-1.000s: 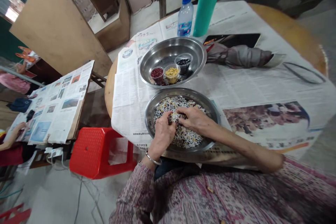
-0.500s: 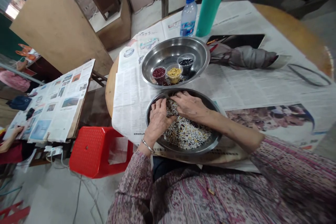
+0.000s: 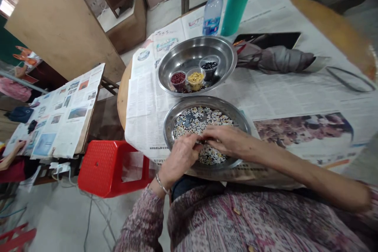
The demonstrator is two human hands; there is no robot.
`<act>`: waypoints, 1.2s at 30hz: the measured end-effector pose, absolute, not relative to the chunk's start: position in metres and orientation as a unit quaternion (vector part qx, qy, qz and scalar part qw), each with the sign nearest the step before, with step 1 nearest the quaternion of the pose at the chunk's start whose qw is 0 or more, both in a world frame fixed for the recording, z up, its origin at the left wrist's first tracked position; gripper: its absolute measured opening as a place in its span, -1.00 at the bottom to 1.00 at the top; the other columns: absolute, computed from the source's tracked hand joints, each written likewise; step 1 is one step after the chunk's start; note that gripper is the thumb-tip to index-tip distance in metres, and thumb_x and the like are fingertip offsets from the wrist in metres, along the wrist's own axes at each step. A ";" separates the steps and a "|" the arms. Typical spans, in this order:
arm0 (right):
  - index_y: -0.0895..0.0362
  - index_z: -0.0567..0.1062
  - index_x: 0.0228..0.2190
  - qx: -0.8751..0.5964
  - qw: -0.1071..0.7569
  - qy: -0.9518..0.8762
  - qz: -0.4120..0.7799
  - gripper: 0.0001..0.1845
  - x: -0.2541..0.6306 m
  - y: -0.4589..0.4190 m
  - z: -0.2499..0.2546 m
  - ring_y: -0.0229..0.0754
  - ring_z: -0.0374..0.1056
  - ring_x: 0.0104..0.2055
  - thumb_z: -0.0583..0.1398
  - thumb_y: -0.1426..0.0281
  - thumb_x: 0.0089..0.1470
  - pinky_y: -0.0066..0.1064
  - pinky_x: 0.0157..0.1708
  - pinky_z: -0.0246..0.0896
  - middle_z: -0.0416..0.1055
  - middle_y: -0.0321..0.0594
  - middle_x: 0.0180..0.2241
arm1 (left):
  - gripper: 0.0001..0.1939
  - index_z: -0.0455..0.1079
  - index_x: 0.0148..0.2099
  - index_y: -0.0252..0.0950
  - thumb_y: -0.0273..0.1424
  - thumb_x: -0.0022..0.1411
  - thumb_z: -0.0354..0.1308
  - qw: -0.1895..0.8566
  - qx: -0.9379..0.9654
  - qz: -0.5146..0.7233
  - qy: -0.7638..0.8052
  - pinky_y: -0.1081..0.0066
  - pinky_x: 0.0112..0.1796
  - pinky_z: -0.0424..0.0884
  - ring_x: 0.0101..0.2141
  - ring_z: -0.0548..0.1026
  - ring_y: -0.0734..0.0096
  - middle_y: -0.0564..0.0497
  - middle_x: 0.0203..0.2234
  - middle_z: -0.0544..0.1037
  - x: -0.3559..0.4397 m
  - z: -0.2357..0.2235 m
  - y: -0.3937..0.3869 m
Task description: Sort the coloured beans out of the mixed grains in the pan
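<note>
A steel plate of mixed black, white and yellow grains sits on a newspaper-covered table, with the left hand and right hand over its near half. The loosely curved fingers almost meet just above the grains, though whether they pinch any cannot be told. Beyond the plate, a steel basin holds three small cups of red, yellow and black beans.

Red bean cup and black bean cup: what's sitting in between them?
A little clear cup of yellow beans sits between them, as the head view shows.
</note>
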State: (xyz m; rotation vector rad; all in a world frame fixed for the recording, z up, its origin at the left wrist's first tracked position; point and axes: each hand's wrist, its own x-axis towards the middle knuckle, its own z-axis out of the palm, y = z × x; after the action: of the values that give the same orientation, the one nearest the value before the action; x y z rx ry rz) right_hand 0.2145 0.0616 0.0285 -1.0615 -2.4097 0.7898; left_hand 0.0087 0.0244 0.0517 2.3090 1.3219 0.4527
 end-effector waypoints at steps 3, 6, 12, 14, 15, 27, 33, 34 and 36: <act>0.07 0.56 -0.28 -0.344 0.223 -0.873 0.266 -0.74 0.224 0.042 0.025 -0.18 0.46 -0.25 0.10 0.55 0.13 -0.38 -0.24 0.33 0.52 -0.18 -0.28 | -0.82 0.43 0.00 -0.23 -0.50 0.36 0.18 0.241 0.838 0.132 0.472 0.23 -0.01 0.53 -0.10 0.58 0.27 -0.01 -0.17 0.60 0.010 0.058 0.006; 0.05 0.55 -0.32 -0.315 0.213 -0.889 0.255 -0.75 0.231 0.028 0.023 -0.20 0.45 -0.32 0.11 0.57 0.11 -0.39 -0.30 0.29 0.52 -0.24 -0.37 | -0.86 0.45 -0.06 -0.23 -0.51 0.40 0.11 0.233 0.837 0.155 0.470 0.26 -0.02 0.53 -0.13 0.56 0.29 -0.01 -0.20 0.59 0.011 0.051 -0.001; 0.06 0.52 -0.36 -0.307 0.154 -0.906 0.247 -0.73 0.218 0.014 0.017 -0.17 0.47 -0.32 0.10 0.63 0.07 -0.37 -0.30 0.26 0.54 -0.25 -0.39 | -0.78 0.42 -0.11 -0.25 -0.59 0.42 -0.01 0.154 0.808 0.250 0.510 0.31 -0.08 0.53 -0.15 0.51 0.31 -0.02 -0.24 0.53 0.008 0.028 0.000; 0.07 0.53 -0.35 -0.323 0.150 -0.906 0.228 -0.71 0.211 0.018 0.012 -0.15 0.48 -0.30 0.10 0.64 0.06 -0.35 -0.29 0.26 0.55 -0.23 -0.37 | -0.77 0.40 -0.09 -0.27 -0.61 0.42 -0.04 0.128 0.804 0.270 0.514 0.29 -0.07 0.52 -0.14 0.49 0.30 -0.05 -0.23 0.52 0.009 0.024 0.001; 0.07 0.53 -0.32 -0.337 0.152 -0.905 0.213 -0.71 0.208 0.021 0.010 -0.13 0.48 -0.28 0.10 0.64 0.06 -0.34 -0.29 0.28 0.56 -0.21 -0.35 | -0.77 0.39 -0.09 -0.27 -0.61 0.42 -0.05 0.119 0.801 0.278 0.516 0.28 -0.07 0.52 -0.15 0.49 0.29 -0.05 -0.22 0.52 0.009 0.023 0.001; 0.14 0.56 -0.16 -0.515 0.207 -0.827 0.089 -0.70 0.218 0.073 0.017 0.00 0.43 -0.09 0.03 0.42 0.25 -0.20 -0.06 0.35 0.54 -0.03 -0.16 | -0.71 0.34 0.05 -0.25 -0.63 0.35 0.04 0.155 0.768 0.306 0.540 0.21 0.08 0.47 -0.02 0.47 0.27 -0.09 -0.09 0.47 0.011 0.037 0.009; 0.17 0.54 -0.14 -0.515 0.187 -0.826 0.134 -0.67 0.204 0.084 0.004 -0.05 0.41 -0.21 0.06 0.40 0.16 -0.27 -0.17 0.30 0.51 -0.01 -0.18 | -0.55 0.31 0.18 -0.34 -0.59 0.25 0.14 0.139 0.768 0.202 0.591 0.01 0.14 0.42 0.06 0.43 0.06 -0.22 0.01 0.46 0.020 0.037 0.043; 0.18 0.55 -0.15 -0.513 0.187 -0.824 0.152 -0.67 0.200 0.086 0.004 -0.05 0.41 -0.22 0.07 0.41 0.14 -0.27 -0.18 0.29 0.52 -0.01 -0.19 | -0.57 0.34 0.15 -0.35 -0.61 0.23 0.14 0.151 0.769 0.198 0.589 0.04 0.13 0.42 0.05 0.45 0.07 -0.22 -0.01 0.48 0.024 0.034 0.049; 0.19 0.58 -0.20 -0.514 0.186 -0.815 0.192 -0.69 0.192 0.089 0.006 -0.04 0.42 -0.22 0.09 0.43 0.08 -0.28 -0.18 0.27 0.55 -0.01 -0.24 | -0.58 0.39 0.09 -0.35 -0.67 0.19 0.11 0.184 0.761 0.211 0.586 0.12 0.13 0.43 0.03 0.49 0.12 -0.19 -0.06 0.54 0.030 0.028 0.060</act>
State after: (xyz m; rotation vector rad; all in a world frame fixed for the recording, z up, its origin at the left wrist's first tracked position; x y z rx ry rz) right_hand 0.1924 0.0889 0.0063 -1.4484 -2.2946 0.5400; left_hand 0.0299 0.0600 0.0277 2.1451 1.6526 0.5939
